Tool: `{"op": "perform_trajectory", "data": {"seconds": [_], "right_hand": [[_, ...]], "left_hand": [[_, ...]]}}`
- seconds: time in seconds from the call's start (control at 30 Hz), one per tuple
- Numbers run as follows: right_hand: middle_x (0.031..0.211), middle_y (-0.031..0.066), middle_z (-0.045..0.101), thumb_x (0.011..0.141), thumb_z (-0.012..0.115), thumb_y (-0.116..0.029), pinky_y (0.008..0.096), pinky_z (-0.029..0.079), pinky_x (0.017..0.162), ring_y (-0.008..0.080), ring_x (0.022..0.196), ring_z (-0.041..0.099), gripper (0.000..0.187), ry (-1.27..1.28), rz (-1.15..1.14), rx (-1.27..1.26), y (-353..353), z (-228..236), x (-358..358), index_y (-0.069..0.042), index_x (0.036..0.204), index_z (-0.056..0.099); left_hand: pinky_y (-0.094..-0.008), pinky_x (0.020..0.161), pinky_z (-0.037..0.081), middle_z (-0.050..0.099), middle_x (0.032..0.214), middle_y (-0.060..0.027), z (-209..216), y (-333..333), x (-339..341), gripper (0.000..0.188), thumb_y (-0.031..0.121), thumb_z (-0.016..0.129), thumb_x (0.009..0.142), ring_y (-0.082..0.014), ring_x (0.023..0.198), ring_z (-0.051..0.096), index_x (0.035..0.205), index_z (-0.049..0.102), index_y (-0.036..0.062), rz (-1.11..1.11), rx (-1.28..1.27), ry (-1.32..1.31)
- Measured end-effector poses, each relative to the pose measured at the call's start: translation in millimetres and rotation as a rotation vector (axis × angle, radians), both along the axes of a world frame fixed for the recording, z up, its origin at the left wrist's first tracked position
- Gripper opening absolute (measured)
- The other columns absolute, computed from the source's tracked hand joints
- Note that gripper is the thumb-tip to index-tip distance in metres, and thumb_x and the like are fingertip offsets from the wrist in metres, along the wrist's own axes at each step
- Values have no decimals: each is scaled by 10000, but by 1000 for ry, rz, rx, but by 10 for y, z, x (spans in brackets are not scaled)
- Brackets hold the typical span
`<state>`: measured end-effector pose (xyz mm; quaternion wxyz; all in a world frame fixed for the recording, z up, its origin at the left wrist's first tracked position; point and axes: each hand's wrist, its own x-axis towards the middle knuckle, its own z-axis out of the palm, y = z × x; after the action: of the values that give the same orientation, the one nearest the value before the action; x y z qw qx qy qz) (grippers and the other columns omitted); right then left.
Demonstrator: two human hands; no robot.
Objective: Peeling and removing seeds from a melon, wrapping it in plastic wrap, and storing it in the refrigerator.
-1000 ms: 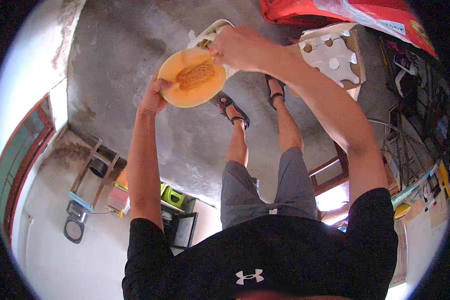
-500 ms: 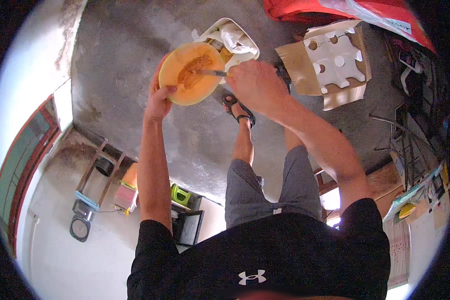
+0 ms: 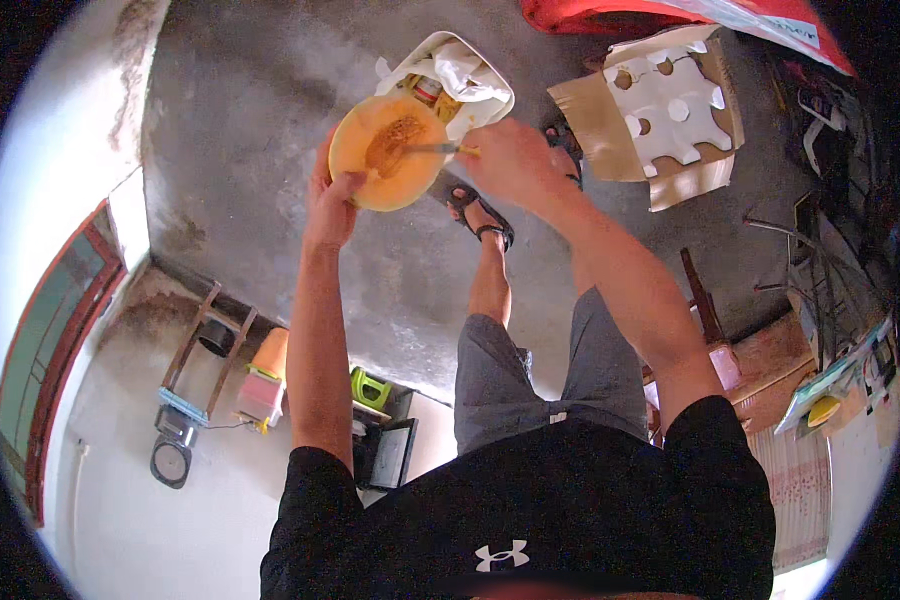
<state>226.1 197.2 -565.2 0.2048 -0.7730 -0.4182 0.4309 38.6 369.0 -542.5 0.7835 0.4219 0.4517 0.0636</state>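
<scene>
My left hand (image 3: pixel 332 200) grips a halved orange-fleshed melon (image 3: pixel 418 185) by its left edge, thumb over the rim. The cut face is turned toward me, with a darker seed hollow (image 3: pixel 398 135) at its middle. Closed around a slim grey metal utensil (image 3: pixel 432 148), my right hand (image 3: pixel 510 165) is just right of the melon. The utensil's tip reaches the hollow; its shape there is too unclear to tell spoon from knife. Behind the melon, partly covered by it, stands a white bin (image 3: pixel 505 98) with crumpled white paper (image 3: pixel 460 72) and scraps inside.
An opened cardboard box (image 3: pixel 590 125) with a white cut-out insert (image 3: pixel 675 115) lies on the grey floor to the right. Something red (image 3: pixel 610 12) is at the far edge. My sandalled foot (image 3: pixel 482 215) is below the melon. A wooden stool (image 3: pixel 205 350) stands at lower left.
The melon and my left hand have shifted slightly and the cut face is tilted a little differently. My right hand has moved slightly right, with the utensil still at the hollow.
</scene>
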Motion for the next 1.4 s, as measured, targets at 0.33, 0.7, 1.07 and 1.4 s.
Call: {"op": "perform_trajectory", "data": {"seconds": [0.33,0.7,1.07,1.4], "right_hand": [[734,173,645,834,588,-274,491,522,673,358,741,648,232,-90,-81,-76,-80,-263,-200,-64,784,674],[747,163,663,838,568,-287,483,542,650,343,718,672,239,-14,-118,-51,-239,-547,-206,-80,828,687],[797,155,675,824,568,-262,474,551,645,349,749,675,234,-105,9,-99,-144,-560,-68,-73,813,706],[771,149,665,830,573,-283,478,541,700,345,754,667,230,-35,-125,54,-138,-542,-308,-85,825,690]], "left_hand": [[-365,918,509,515,1300,-94,-19,-153,130,647,15,560,789,-236,1151,554,1405,369,72,21,35,179],[-410,723,591,551,1233,-103,-99,-249,189,667,42,585,785,-253,1032,620,1411,363,97,42,28,334],[-394,717,591,553,1211,-99,-175,-225,159,637,33,596,783,-240,1028,611,1384,394,99,-10,140,390],[-421,724,596,540,1220,-120,-127,-220,261,592,29,564,794,-267,1022,619,1363,408,82,27,117,390]]}}
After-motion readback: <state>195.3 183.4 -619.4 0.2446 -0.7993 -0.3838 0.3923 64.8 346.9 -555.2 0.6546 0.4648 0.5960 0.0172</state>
